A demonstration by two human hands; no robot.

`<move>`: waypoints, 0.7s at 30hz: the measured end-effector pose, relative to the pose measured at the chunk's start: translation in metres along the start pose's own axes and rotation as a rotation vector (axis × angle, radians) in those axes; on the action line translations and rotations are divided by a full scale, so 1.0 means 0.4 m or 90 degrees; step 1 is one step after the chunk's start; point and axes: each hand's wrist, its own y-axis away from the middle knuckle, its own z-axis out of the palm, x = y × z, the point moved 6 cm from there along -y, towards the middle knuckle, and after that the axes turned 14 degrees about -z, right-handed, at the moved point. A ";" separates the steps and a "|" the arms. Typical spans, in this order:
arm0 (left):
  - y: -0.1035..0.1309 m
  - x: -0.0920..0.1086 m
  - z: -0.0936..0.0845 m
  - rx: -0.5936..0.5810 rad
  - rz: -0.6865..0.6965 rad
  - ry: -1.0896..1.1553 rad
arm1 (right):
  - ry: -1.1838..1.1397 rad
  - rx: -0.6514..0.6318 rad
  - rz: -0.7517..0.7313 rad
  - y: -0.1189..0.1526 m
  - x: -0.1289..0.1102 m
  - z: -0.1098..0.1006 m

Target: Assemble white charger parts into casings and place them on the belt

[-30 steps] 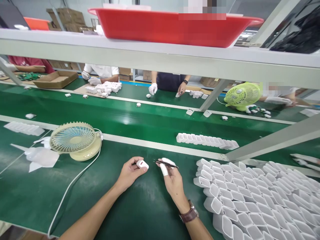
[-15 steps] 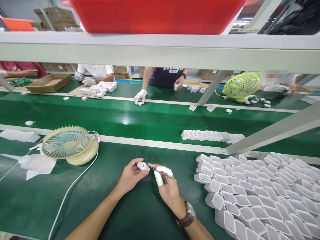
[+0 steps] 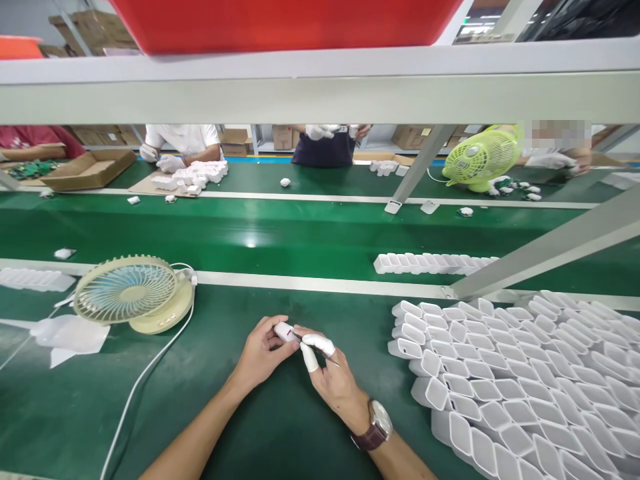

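My left hand [image 3: 265, 353] is closed round a small white plastic housing [image 3: 284, 331] with a red mark on its face. From the right, my right hand [image 3: 330, 373] grips a pair of thin dark tweezers [image 3: 325, 355], its thumb and a finger wrapped in white covers. The tweezers' tip lies at the housing, close to the red mark; whether it touches cannot be made out. Both hands are together just above the green worktop [image 3: 220, 413].
Many open white housings [image 3: 500, 393] stand packed at the right. A cream fan [image 3: 135, 293] with a cable and a white bottle [image 3: 65, 333] are at the left. Beyond runs a green conveyor [image 3: 280, 233] carrying a row of housings [image 3: 430, 264]. Co-workers sit opposite; a shelf crosses above.
My right hand has moved left, bringing the tweezers onto the housing beside the red mark. Across the conveyor, a co-worker's gloved hand has lifted away from the belt edge. The view has shifted slightly.
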 end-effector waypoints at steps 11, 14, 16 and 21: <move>0.008 0.002 0.005 0.037 0.034 -0.062 | 0.062 -0.069 -0.078 0.021 -0.004 0.018; 0.012 0.007 0.005 0.062 0.049 -0.077 | 0.077 -0.091 -0.069 0.029 -0.004 0.022; 0.014 0.010 0.003 0.074 0.052 -0.085 | 0.073 -0.089 -0.065 0.029 -0.007 0.022; 0.017 0.009 0.000 0.083 0.033 -0.073 | 0.049 -0.032 -0.091 0.004 -0.024 0.012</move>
